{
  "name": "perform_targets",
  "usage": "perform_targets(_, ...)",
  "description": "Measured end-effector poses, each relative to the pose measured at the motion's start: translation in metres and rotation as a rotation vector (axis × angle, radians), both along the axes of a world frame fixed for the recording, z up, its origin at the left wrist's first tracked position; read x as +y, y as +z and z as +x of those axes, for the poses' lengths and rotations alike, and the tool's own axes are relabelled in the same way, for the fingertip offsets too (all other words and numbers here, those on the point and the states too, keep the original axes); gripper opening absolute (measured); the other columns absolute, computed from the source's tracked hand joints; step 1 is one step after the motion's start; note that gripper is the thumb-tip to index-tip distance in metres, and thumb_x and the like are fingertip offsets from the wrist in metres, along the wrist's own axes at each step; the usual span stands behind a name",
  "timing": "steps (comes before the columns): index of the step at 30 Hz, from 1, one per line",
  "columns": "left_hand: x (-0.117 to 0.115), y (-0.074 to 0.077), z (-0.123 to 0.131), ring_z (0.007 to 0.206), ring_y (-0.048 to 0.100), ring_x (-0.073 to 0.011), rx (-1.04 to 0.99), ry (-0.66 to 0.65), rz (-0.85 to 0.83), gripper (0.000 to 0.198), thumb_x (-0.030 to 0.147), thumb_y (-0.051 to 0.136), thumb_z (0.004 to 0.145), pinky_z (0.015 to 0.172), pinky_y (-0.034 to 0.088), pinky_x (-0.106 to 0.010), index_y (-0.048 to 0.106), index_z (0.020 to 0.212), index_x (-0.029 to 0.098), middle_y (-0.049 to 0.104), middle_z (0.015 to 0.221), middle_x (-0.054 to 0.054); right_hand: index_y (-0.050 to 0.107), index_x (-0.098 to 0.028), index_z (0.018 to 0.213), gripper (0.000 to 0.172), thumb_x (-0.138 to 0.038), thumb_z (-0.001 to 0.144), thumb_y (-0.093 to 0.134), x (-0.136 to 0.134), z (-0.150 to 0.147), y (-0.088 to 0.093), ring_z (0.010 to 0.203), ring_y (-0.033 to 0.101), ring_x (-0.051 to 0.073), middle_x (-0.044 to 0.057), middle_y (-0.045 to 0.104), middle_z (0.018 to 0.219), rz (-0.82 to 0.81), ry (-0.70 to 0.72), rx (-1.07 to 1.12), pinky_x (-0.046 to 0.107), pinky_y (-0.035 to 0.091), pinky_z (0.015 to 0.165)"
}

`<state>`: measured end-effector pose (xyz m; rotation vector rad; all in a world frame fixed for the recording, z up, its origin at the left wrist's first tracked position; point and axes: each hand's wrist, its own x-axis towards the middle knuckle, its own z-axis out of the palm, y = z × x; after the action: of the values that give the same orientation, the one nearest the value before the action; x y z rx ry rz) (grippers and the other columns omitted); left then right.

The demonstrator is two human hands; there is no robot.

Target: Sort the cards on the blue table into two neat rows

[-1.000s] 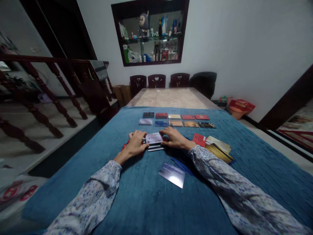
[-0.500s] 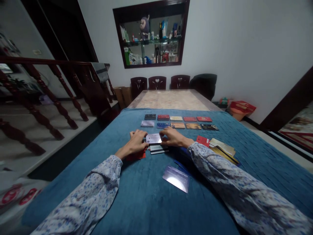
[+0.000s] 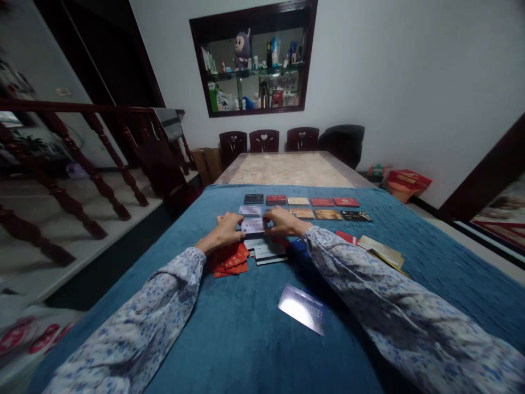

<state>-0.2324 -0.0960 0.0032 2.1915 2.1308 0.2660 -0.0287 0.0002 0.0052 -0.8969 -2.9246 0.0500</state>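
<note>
A pale lilac card [image 3: 252, 226] is pinched by its two short sides between my left hand [image 3: 223, 232] and my right hand [image 3: 283, 222]. It is held just above white cards with black stripes [image 3: 269, 253]. Orange-red cards [image 3: 233, 261] lie fanned beside and below my left hand. Just beyond the held card, another lilac card [image 3: 250, 211] tops a stack in the near row. My right hand partly covers a blue stack in that row. A shiny purple card [image 3: 302, 307] lies flat nearer to me.
Two rows of card stacks, such as the black one [image 3: 356, 216] and a red one [image 3: 346, 202], cross the blue cloth [image 3: 197, 339]. Loose gold cards [image 3: 381, 249] lie by my right sleeve. Chairs [image 3: 264, 140] stand past the table's marbled far end [image 3: 283, 167].
Both hands have moved slightly away from me and left, carrying the lilac card toward the near row. More of the orange-red and striped cards now shows.
</note>
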Motion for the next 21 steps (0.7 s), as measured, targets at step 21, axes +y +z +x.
perform_targets(21,0.068,0.004,-0.038,0.123,0.058,-0.0358,0.068,0.045,-0.007,0.036,0.025,0.071,0.074,0.102,0.045,-0.046,0.075,0.109,0.020,0.074,0.120,-0.011,0.080,-0.015,0.115,0.035,-0.029,0.085,0.070,0.035,-0.047,0.017,0.114,0.071,0.027,0.015,0.076,0.122,-0.004,-0.120,-0.093,0.024,0.052,0.089)
